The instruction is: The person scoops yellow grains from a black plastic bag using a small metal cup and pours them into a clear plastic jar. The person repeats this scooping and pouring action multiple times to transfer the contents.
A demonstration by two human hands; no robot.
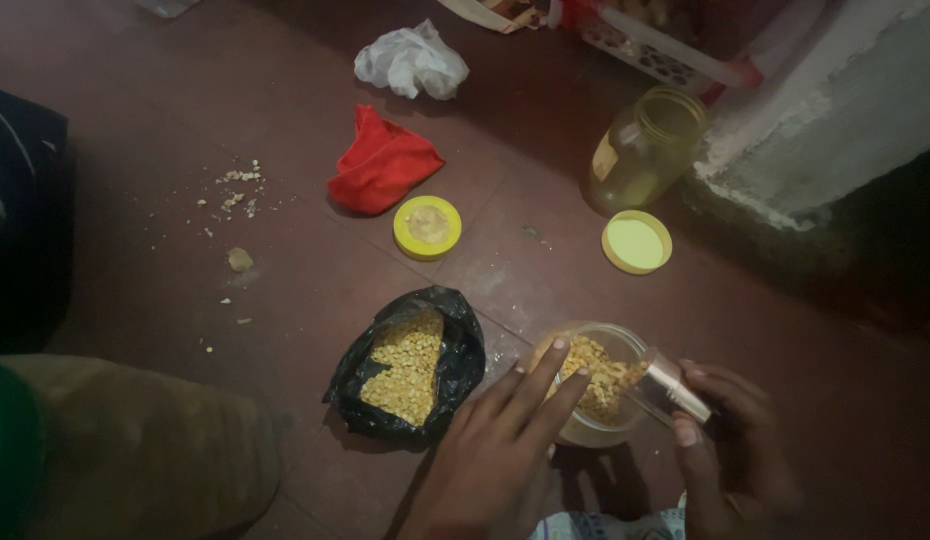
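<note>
A clear plastic jar point(617, 352) half full of yellow split lentils stands on the dark red floor. My left hand point(495, 450) rests against the jar's near side, fingers spread over its rim. My right hand point(730, 450) tilts a small steel cup point(675, 388) over the jar's right edge, with lentils at its mouth. To the left lies an open black plastic bag point(463, 350) holding more yellow lentils point(410, 365).
An empty yellowish jar point(647, 148) stands at the back beside a white wall step point(815, 120). Two yellow lids point(427, 227) point(636, 242), a red cloth point(383, 165), a white bag point(411, 62) and spilled grains point(235, 190) lie on the floor. My knee point(135, 450) is at the lower left.
</note>
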